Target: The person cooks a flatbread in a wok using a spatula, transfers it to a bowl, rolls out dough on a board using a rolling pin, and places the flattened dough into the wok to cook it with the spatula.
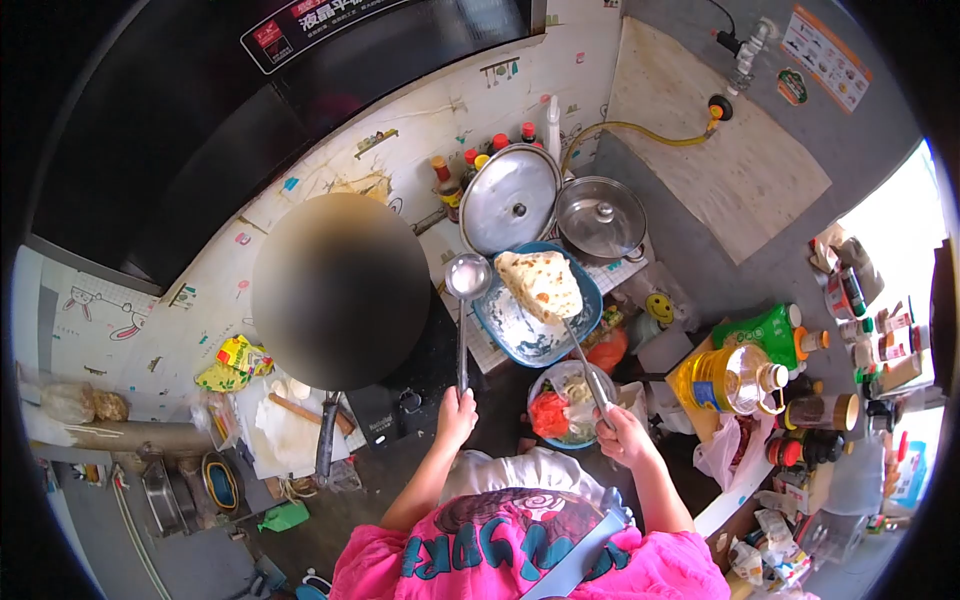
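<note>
My left hand (pixel 457 415) is closed round the handle of a metal ladle (pixel 467 277), whose bowl points up and away from me. In my right hand (pixel 625 440) is a long-handled spatula (pixel 592 378); its head is hidden by a browned flatbread (pixel 540 284). The bread is over a blue rectangular basin (pixel 590 330) with whitish residue inside; whether it touches the basin I cannot tell. Below the spatula sits a bowl (pixel 537 385) with a red bag or cloth and pale pieces in it. A dark blurred disc hides most of a pan, leaving its black handle (pixel 328 440) visible.
Behind the basin are a large metal lid (pixel 512 198), a lidded pot (pixel 602 218) and several sauce bottles (pixel 445 185). A big oil bottle (pixel 720 378) and jars crowd the right. Leftward, a rolling pin (pixel 308 413) lies on a white board (pixel 270 440). A range hood (pixel 200 130) hangs above.
</note>
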{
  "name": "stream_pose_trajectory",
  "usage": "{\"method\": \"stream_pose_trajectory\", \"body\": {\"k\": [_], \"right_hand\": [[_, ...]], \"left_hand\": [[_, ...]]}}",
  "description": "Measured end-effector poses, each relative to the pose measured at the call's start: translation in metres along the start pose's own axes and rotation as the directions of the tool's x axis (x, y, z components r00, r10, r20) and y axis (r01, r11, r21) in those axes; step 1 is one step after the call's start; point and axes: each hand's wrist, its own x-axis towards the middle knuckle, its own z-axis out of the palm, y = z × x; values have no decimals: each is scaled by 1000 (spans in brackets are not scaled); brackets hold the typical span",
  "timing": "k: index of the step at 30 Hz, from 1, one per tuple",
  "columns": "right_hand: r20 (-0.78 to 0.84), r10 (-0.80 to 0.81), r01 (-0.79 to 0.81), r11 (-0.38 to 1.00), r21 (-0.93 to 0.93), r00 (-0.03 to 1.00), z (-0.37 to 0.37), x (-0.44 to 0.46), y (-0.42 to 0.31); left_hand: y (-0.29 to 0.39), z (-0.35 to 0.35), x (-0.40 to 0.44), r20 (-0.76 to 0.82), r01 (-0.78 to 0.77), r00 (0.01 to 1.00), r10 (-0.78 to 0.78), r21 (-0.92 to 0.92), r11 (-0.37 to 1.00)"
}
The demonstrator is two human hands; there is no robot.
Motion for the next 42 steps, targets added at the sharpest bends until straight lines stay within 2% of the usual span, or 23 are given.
{"method": "stream_pose_trajectory", "body": {"k": [5, 11, 17, 21, 24, 27, 28, 29, 30, 33, 34, 38, 42], "right_hand": [[-41, -27, 26, 999, -21, 999, -4, -3, -4], [-10, -67, 67, 998, -17, 998, 4, -13, -11], [-59, -50, 48, 998, -27, 997, -1, -5, -3], [-100, -36, 30, 997, -66, 994, -6, 2, 6], [-116, 22, -25, 999, -25, 993, -2, 2, 7], [-3, 100, -100, 993, 58, 995, -36, 27, 18], [-157, -156, 78, 905, -417, 975, -40, 36, 25], [-165, -439, 133, 573, -809, 883, -42, 46, 33], [-24, -664, 54, 96, -994, 748, -33, 49, 33], [-250, -559, -160, 205, -966, 791, -18, 34, 12], [-208, -594, -146, 151, -978, 777, -17, 29, 11], [-159, -669, -143, 79, -987, 726, -14, 11, 9], [-150, -734, -112, 101, -989, 662, 1, 0, 2]], "left_hand": [[0, 1, -3, 50, 38, 998, -37, -28, 999], [-1, 3, -1, 165, 115, 981, -102, -71, 991], [-4, 6, -7, 89, 32, 995, -33, 13, 999], [-1, 2, -11, 66, 50, 997, -48, -26, 998], [4, 1, -15, 57, 59, 997, -56, -39, 998], [5, 2, -15, 58, 77, 996, -74, -50, 996], [5, 0, -15, 68, 79, 995, -75, -58, 995], [3, 0, -14, 77, 81, 994, -75, -67, 994], [3, 1, -13, 77, 80, 994, -74, -75, 994], [6, 1, -13, 64, 72, 995, -70, -17, 997], [5, 0, -13, 66, 71, 995, -69, -34, 997], [5, 2, -12, 70, 71, 995, -66, -73, 995], [11, 5, -14, 67, 63, 996, -58, -74, 995]]}}
